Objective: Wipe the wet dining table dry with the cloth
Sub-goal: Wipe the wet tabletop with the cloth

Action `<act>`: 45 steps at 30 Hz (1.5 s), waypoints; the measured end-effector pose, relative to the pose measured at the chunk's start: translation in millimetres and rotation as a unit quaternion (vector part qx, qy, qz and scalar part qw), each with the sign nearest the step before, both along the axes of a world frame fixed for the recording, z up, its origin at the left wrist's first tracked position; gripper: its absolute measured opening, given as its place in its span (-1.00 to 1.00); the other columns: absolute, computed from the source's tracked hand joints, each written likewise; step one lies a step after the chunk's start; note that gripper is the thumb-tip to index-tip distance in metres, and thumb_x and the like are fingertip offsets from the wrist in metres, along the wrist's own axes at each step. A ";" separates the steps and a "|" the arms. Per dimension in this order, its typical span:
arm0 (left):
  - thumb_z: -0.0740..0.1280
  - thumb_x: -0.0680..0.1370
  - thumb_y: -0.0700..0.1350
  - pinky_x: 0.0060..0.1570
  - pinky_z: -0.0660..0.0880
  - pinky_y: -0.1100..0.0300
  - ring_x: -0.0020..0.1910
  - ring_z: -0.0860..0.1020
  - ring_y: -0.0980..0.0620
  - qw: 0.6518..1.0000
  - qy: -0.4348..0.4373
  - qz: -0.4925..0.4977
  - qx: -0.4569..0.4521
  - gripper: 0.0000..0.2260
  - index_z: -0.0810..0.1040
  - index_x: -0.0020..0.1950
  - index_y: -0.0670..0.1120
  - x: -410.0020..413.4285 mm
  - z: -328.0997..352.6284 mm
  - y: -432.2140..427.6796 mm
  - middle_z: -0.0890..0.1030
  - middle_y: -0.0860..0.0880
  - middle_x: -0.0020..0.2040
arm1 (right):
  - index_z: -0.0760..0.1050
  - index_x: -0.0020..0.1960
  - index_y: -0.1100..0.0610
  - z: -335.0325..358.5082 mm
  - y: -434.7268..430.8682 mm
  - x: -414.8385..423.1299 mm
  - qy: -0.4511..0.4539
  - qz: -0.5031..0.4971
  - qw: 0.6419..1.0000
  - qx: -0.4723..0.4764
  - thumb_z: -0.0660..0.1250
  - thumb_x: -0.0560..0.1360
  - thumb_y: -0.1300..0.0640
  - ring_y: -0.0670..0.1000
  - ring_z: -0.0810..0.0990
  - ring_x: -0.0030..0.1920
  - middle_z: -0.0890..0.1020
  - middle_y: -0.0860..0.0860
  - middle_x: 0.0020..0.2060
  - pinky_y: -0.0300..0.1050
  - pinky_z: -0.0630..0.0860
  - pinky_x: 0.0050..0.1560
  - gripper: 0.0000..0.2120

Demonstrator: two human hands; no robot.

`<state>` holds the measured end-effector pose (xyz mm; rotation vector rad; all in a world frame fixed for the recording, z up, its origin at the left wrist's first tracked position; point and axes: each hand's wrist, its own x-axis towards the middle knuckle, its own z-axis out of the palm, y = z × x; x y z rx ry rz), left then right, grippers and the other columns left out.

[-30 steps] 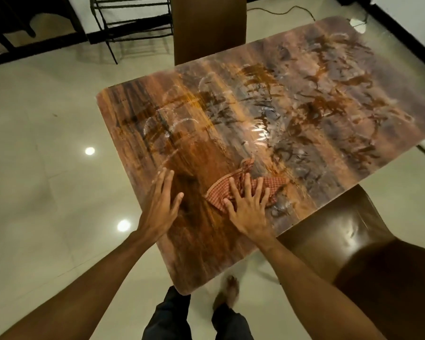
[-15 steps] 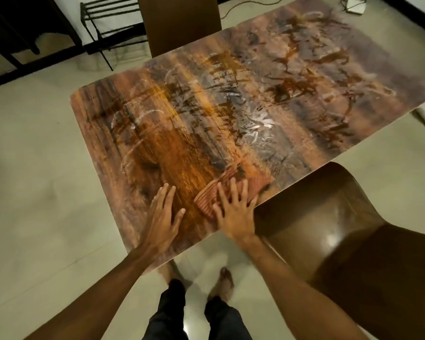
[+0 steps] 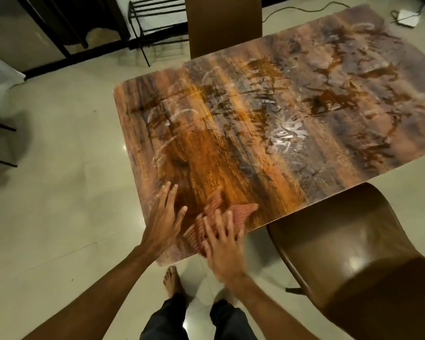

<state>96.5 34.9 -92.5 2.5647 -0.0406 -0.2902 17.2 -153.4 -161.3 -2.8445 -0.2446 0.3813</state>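
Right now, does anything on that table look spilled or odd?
Yes. The dining table is smeared with wet streaks, with a shiny puddle patch near its middle. The red checked cloth lies bunched at the near edge under the right hand; the left hand presses flat beside it.

Glossy wood-grain table top [image 3: 243,148] streaked with wet smears; soft red checked woven cloth [image 3: 206,223]; smooth shiny brown chair [image 3: 334,244]; polished pale floor tiles [image 3: 59,192].

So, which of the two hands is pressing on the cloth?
The right hand: its spread fingers lie on the red checked cloth. The left hand rests flat on the bare table beside it.
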 end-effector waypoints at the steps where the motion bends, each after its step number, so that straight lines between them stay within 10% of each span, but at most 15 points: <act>1: 0.04 0.63 0.21 0.54 0.12 -0.13 0.61 0.05 -0.01 1.000 0.005 0.005 -0.002 -0.38 0.04 0.63 -0.03 0.4 -0.5 9.0 0.04 -0.02 0.64 | 0.15 0.68 -0.08 -1.5 27.6 -12.7 -0.001 0.054 0.998 0.020 0.05 0.69 -0.21 0.26 -0.01 0.67 -0.02 0.10 0.70 0.50 0.12 0.54 -0.42; 10: 0.04 0.58 0.30 0.53 -0.02 0.15 0.60 0.06 0.02 0.995 0.030 0.067 -0.074 -0.32 -0.01 0.62 0.04 33.1 -14.3 97.0 0.06 0.04 0.64 | -0.05 0.71 -0.09 8.0 69.7 166.1 0.025 -0.055 0.997 -0.047 -0.07 0.73 -0.20 0.29 -0.17 0.67 -0.11 0.09 0.70 0.48 -0.07 0.57 -0.41; 15: 0.08 0.64 0.17 0.56 0.01 0.06 0.61 0.05 -0.04 0.998 0.014 0.025 -0.055 -0.40 0.07 0.62 -0.04 78.9 -27.0 153.7 0.05 -0.05 0.64 | 0.10 0.69 -0.09 0.9 165.0 103.8 0.030 0.030 0.998 -0.048 -0.01 0.71 -0.18 0.28 -0.08 0.67 -0.05 0.08 0.70 0.50 0.16 0.52 -0.44; 23: 0.04 0.62 0.20 0.56 0.02 0.05 0.62 0.01 -0.04 0.999 0.002 -0.020 -0.030 -0.37 0.09 0.62 -0.07 158.9 -34.2 228.6 0.02 -0.08 0.64 | -0.11 0.71 -0.10 3.6 223.1 296.2 0.041 -0.077 0.994 -0.059 -0.12 0.73 -0.19 0.26 -0.23 0.67 -0.18 0.05 0.70 0.48 -0.11 0.58 -0.43; 31: 0.08 0.64 0.14 0.57 0.06 -0.02 0.61 0.05 -0.06 0.997 -0.012 -0.055 -0.048 -0.41 0.13 0.61 -0.10 202.4 -16.3 242.9 0.06 -0.11 0.63 | 0.01 0.70 -0.10 3.1 222.1 136.6 0.037 -0.153 0.987 -0.038 -0.10 0.73 -0.18 0.23 -0.01 0.68 -0.02 0.04 0.71 0.50 0.27 0.46 -0.44; 39: 0.14 0.67 0.10 0.53 0.16 -0.02 0.59 0.12 -0.06 0.992 -0.041 -0.123 -0.009 -0.45 0.16 0.60 -0.08 237.7 -15.5 232.4 0.15 -0.10 0.61 | -0.02 0.70 -0.09 -11.8 282.0 327.2 -0.017 -0.082 0.996 -0.023 0.03 0.69 -0.24 0.28 -0.25 0.66 -0.15 0.08 0.70 0.44 -0.16 0.59 -0.36; 45: 0.15 0.65 0.12 0.53 0.18 -0.02 0.59 0.12 -0.04 0.992 -0.034 -0.120 -0.002 -0.43 0.13 0.61 -0.06 279.1 -10.3 219.4 0.12 -0.06 0.62 | 0.07 0.69 -0.14 -14.0 204.9 272.2 -0.021 -0.179 0.983 -0.023 -0.06 0.72 -0.21 0.17 -0.21 0.68 -0.09 -0.01 0.71 0.44 -0.08 0.59 -0.45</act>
